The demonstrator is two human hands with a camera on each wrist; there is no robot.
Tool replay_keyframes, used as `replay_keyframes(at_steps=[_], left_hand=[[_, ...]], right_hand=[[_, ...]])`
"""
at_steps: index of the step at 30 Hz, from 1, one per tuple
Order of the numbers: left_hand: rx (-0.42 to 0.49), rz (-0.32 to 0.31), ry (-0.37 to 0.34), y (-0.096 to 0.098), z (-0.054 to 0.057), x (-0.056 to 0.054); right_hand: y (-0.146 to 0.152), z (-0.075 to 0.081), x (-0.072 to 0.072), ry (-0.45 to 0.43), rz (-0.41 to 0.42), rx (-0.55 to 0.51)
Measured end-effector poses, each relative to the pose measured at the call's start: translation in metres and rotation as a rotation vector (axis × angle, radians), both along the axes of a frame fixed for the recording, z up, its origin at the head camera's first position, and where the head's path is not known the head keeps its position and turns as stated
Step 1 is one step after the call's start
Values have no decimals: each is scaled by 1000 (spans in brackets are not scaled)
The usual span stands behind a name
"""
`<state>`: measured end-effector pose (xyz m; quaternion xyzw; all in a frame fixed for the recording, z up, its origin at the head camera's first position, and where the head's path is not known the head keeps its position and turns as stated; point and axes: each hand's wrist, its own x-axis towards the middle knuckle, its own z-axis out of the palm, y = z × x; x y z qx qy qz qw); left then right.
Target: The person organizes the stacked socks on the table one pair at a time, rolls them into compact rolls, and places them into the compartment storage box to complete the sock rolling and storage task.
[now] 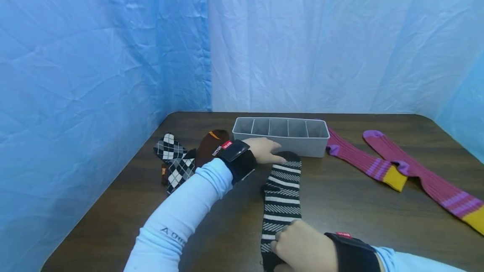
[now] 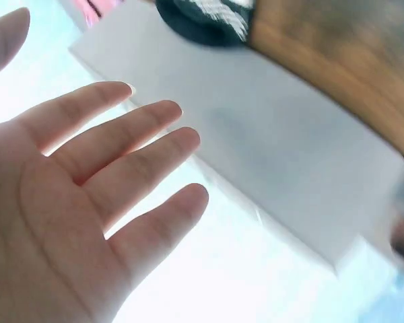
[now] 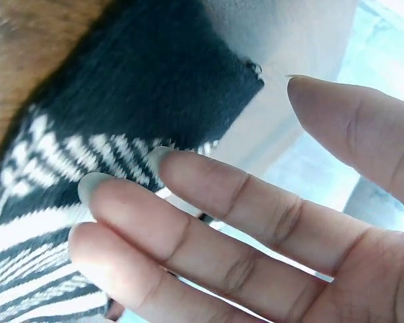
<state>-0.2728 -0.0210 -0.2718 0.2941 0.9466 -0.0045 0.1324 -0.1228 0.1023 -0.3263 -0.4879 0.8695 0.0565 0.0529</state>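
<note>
A black-and-white striped sock (image 1: 281, 205) lies lengthwise on the table, its black toe toward the grey box and its black cuff toward the person. My left hand (image 1: 262, 149) reaches across to the toe end, fingertips right beside it. In the left wrist view its fingers (image 2: 138, 171) are spread and hold nothing. Over the cuff end is my right hand (image 1: 306, 244), covering part of it in the head view. The right wrist view has that hand's fingers (image 3: 209, 185) loosely extended along the sock's stripes, with the thumb apart from them.
A grey divided box (image 1: 283, 145) stands behind the sock. To the right lie two pink socks, one shorter-looking (image 1: 355, 158) and one longer-looking (image 1: 427, 171), with yellow cuffs. Argyle socks (image 1: 180, 173) and a brown sock (image 1: 207, 148) are at left. Blue sheeting (image 1: 321, 41) surrounds the table.
</note>
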Motion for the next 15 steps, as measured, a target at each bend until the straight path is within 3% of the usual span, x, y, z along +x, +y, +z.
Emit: replay_keyframes(at_steps=[4, 7, 12, 15], left_hand=[[60, 39, 26, -40, 13, 6], [84, 45, 94, -74, 13, 12], [76, 60, 222, -123, -1, 28], [76, 106, 209, -142, -16, 41]], right_hand=[[5, 6, -1, -36, -30, -41], [12, 11, -3, -7, -45, -75], [23, 15, -5, 22, -66, -91], [27, 17, -6, 1, -98, -87]])
